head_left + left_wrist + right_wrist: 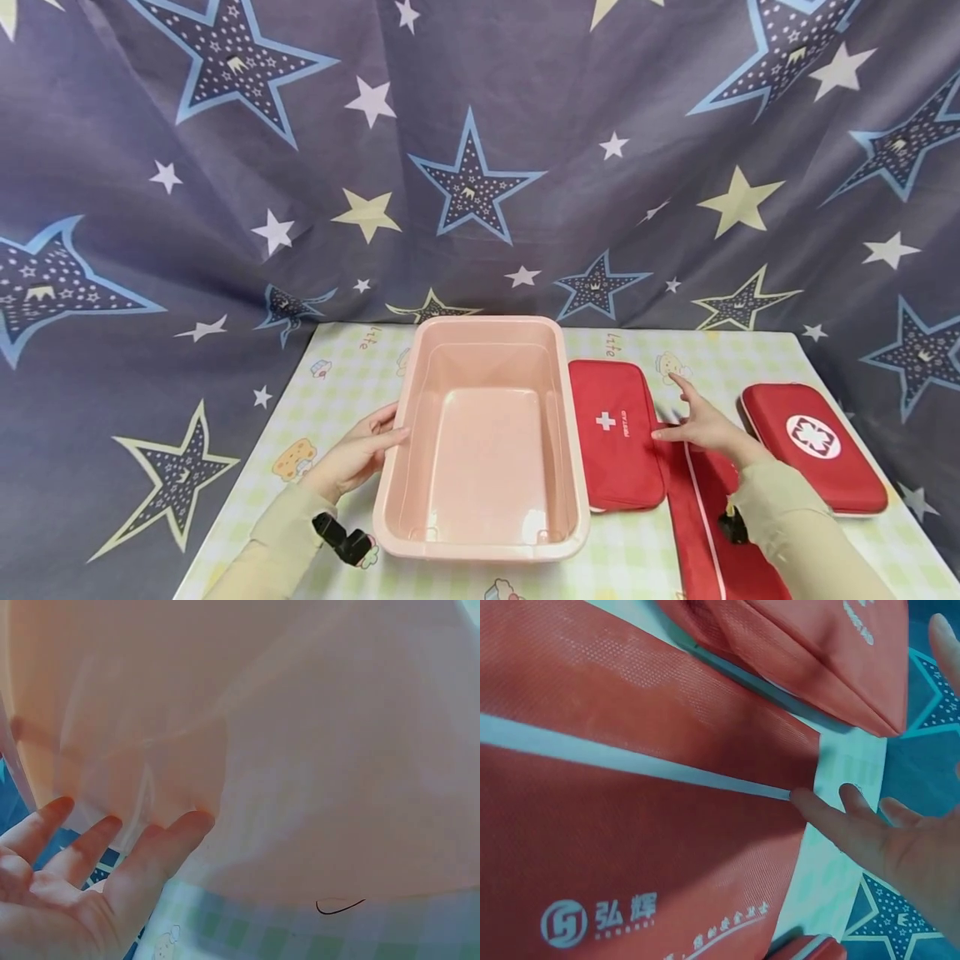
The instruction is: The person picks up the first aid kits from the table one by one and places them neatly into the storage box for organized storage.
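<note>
— Right against the fingertips of the left hand [360,454]: the long outer wall of the pink tub [395,467]; fingers straight and loosely spread, laid flat on the plastic, gripping nothing.

— Why flat rather than hooked over the rim?

— Probably to brace rather than lift; tub sitting square on the surface [352,367], open side up, nothing inside; from the left wrist view, only fingertips meeting the wall, palm held off it.

— And the right hand [705,429]?

— Wide open too; fingers fanned, forefinger pointing away from the body, thumb stretched towards the tub; holding nothing.

— Touching anything?

— From the right wrist view, one fingertip resting on the far edge of the striped red bag [630,787], just where the white stripe ends; bag lying flat beneath the wrist and running back towards the body.

— Other things around that hand?

— Just beyond the thumb, a soft red pouch [615,433] with a white cross, lying alongside the tub, seemingly touching its rim; on the outer side of the hand, a hard red case [817,446] with a round white emblem, apart from the fingers; all three reds flat, within easy reach, perhaps laid out so for that reason.

— Behind?

— Past both hands, a star-printed cloth [465,167] hung as a backdrop.
</note>
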The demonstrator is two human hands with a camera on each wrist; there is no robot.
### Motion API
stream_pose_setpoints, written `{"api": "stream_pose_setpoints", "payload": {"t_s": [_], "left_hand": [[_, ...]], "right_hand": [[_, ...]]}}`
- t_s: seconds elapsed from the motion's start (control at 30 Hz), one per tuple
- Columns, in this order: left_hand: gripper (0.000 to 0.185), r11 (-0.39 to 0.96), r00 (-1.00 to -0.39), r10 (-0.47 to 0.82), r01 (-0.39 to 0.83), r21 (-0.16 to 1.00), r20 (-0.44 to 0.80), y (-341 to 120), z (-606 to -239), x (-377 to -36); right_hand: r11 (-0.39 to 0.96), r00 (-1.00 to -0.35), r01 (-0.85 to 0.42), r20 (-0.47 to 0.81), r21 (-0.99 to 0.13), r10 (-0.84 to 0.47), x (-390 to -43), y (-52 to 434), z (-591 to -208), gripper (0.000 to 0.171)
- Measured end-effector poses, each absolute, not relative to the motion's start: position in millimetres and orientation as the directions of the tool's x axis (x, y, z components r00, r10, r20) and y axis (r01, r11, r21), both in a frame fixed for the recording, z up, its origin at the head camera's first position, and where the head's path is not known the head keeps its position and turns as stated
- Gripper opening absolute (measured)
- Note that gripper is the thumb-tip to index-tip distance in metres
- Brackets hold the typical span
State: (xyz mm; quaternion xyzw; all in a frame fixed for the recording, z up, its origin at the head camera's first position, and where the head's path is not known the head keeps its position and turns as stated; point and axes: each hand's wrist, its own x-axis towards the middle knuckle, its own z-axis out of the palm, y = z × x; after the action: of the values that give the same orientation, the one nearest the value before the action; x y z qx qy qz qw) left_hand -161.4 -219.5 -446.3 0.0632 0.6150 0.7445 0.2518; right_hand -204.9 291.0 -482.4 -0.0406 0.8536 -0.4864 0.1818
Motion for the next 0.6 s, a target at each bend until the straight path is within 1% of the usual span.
{"api": "stream_pose_setpoints", "payload": {"t_s": [0.2, 0.4, 0.5, 0.6], "left_hand": [[0.071, -0.129, -0.870, 0.453, -0.278, 0.952, -0.193, -218, -446, -163], [0.071, -0.131, -0.877, 0.442, -0.272, 0.953, -0.190, -219, -446, -162], [0.071, -0.135, -0.876, 0.446, -0.270, 0.953, -0.185, -219, -446, -161], [0.070, -0.139, -0.876, 0.447, -0.268, 0.953, -0.182, -220, -447, -160]], "right_hand": [[0.517, -0.926, 0.053, -0.236, -0.854, -0.295, -211, 288, -495, 0.114], [0.524, -0.931, -0.016, -0.178, -0.852, -0.319, -215, 281, -503, 0.111], [0.560, -0.934, -0.041, -0.167, -0.828, -0.317, -216, 276, -505, 0.109], [0.655, -0.941, -0.021, -0.206, -0.756, -0.269, -217, 272, -507, 0.110]]}}
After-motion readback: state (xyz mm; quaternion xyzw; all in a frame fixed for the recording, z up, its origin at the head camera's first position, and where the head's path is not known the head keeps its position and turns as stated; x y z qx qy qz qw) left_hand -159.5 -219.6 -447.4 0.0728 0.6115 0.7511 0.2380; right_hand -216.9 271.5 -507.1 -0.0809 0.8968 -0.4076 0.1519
